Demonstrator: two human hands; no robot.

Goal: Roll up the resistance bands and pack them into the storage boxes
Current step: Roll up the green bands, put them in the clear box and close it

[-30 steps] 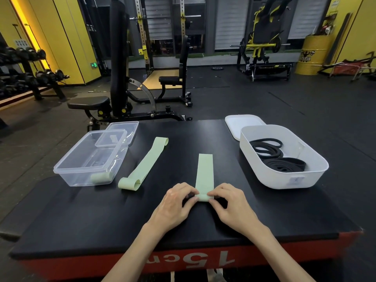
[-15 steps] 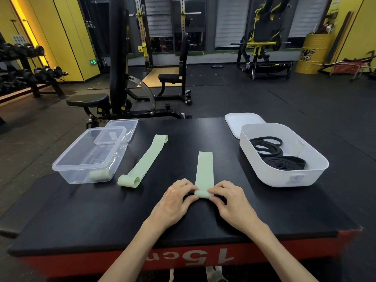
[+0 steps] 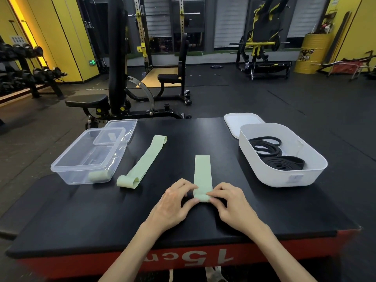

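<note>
1. We are in a gym.
2. We see a dumbbell rack (image 3: 30, 78) at left, an adjustable bench (image 3: 115, 74), a squat rack (image 3: 142, 37) and a yellow weight machine (image 3: 262, 37) on black rubber flooring (image 3: 264, 102).

A black padded tabletop (image 3: 81, 220) with a red front carries a clear plastic storage box (image 3: 67, 176) at 10 o'clock and a clear plastic lid (image 3: 126, 127) just behind it. A flat pale green band (image 3: 145, 161) lies at 11. A partly rolled pale green band (image 3: 202, 174) lies at the centre. A white plastic tub (image 3: 284, 178) sits at 2, with a white lid (image 3: 240, 123) at 1.

Band (image 3: 202, 174) under my fingers: matt, smooth, pale green rubber. Left-edge box (image 3: 89, 157) clear glossy plastic; right-edge box (image 3: 284, 176) white matt plastic.
</note>
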